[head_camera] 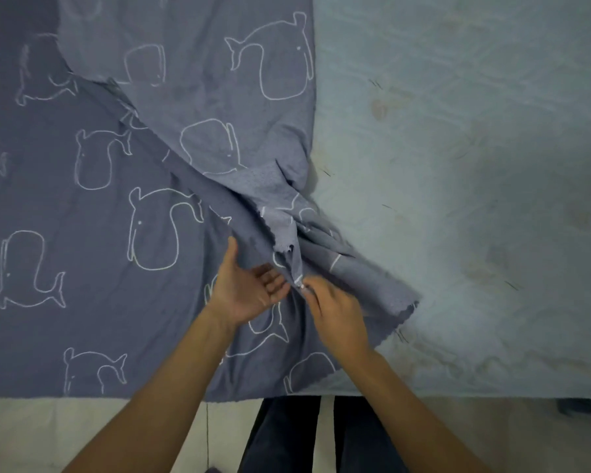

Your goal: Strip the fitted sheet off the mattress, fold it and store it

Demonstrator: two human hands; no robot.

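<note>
Sheet (116,206): blue-grey with white whale outlines, lying half-folded over the left of the mattress (475,165), whose right part is bare. Right hand (338,315): pinches a gathered corner, probably to line it up for folding. Left hand (249,291): palm up, fingers relaxed, holding nothing, just beside. Legible writing: none.
</note>
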